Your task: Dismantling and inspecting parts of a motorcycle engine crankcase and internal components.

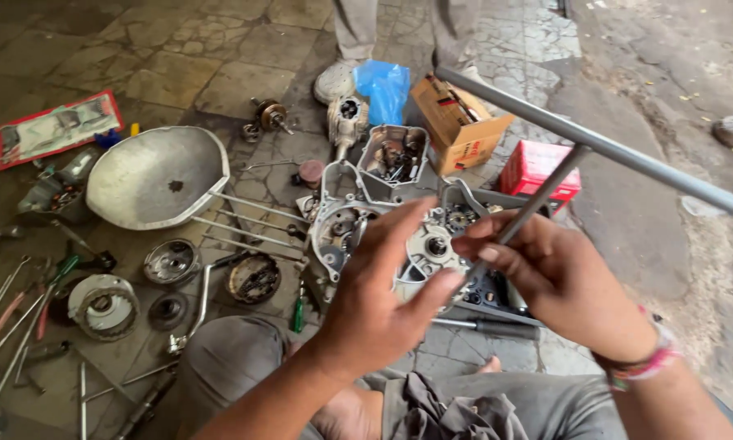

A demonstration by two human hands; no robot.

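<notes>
metal bowl [156,175]; blue bag [383,88]; cardboard box [458,122]; red box [538,169]; clutch drum [103,305]

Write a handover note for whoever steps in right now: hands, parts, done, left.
Left hand: open, fingers spread, raised over the engine case; whether it touches is unclear.
Right hand: pinching the shaft of a T-handle wrench, tip down at the case; the tip is hidden behind the hands.
Parts: case open on the floor; round cover and clutch drum lie loose to its left, long studs between cover and case.
Done: cover off, several parts already out.
Left: wrench not yet clear of the case; loose parts remain unfitted.
</notes>
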